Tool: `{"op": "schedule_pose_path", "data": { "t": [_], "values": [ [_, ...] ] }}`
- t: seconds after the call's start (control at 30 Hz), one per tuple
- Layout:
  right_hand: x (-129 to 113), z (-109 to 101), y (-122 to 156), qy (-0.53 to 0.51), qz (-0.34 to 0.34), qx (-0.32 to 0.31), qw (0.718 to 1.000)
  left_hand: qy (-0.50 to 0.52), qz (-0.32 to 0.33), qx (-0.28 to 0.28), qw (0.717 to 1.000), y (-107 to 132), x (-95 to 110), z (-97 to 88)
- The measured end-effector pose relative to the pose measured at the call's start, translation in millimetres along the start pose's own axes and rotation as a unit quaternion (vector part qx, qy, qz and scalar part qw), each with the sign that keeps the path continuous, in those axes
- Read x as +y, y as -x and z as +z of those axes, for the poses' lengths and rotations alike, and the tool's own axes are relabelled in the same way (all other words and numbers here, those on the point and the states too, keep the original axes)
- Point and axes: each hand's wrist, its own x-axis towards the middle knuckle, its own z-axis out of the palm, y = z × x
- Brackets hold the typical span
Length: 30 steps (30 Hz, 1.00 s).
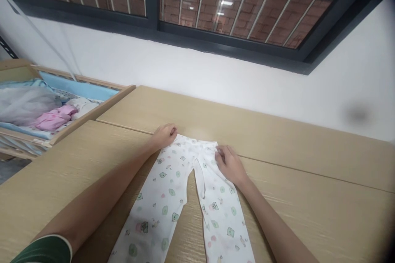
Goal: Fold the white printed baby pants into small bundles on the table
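A small pair of white baby trousers with a green and pink print lies flat on the light wooden table, waistband away from me, legs spread toward me. My left hand rests on the waistband's left corner with its fingers curled closed over the cloth. My right hand lies on the right side of the waistband, fingers bent and pressing the fabric. Both forearms stretch over the table.
A wooden baby cot stands against the table's left side, holding a pink garment, a blue liner and white netting. A white wall and a dark-framed window with bars rise behind the table.
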Motion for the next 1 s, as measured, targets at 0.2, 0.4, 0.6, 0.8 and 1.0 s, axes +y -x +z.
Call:
{"op": "schedule_pose_path", "data": {
  "t": [0.2, 0.4, 0.6, 0.8, 1.0],
  "values": [
    [1.6, 1.5, -0.2, 0.005, -0.001, 0.001, 1.000, -0.005, 0.003, -0.002, 1.000, 0.3, 0.9, -0.2],
    [1.3, 0.1, 0.0, 0.003, 0.008, -0.002, 1.000, -0.011, 0.011, -0.003, 1.000, -0.3, 0.6, 1.0],
    [1.1, 0.2, -0.1, 0.002, 0.007, 0.000, 1.000, -0.016, 0.012, -0.005, 1.000, -0.6, -0.1, 1.8],
    [1.7, 1.0, -0.5, -0.001, -0.003, 0.004, 1.000, -0.020, 0.009, -0.010, 1.000, -0.5, 1.4, 0.5],
    [1.7, 0.9, -0.1, -0.002, -0.005, 0.007, 1.000, -0.025, 0.007, -0.010, 1.000, -0.8, 1.4, 0.7]
  ]
}}
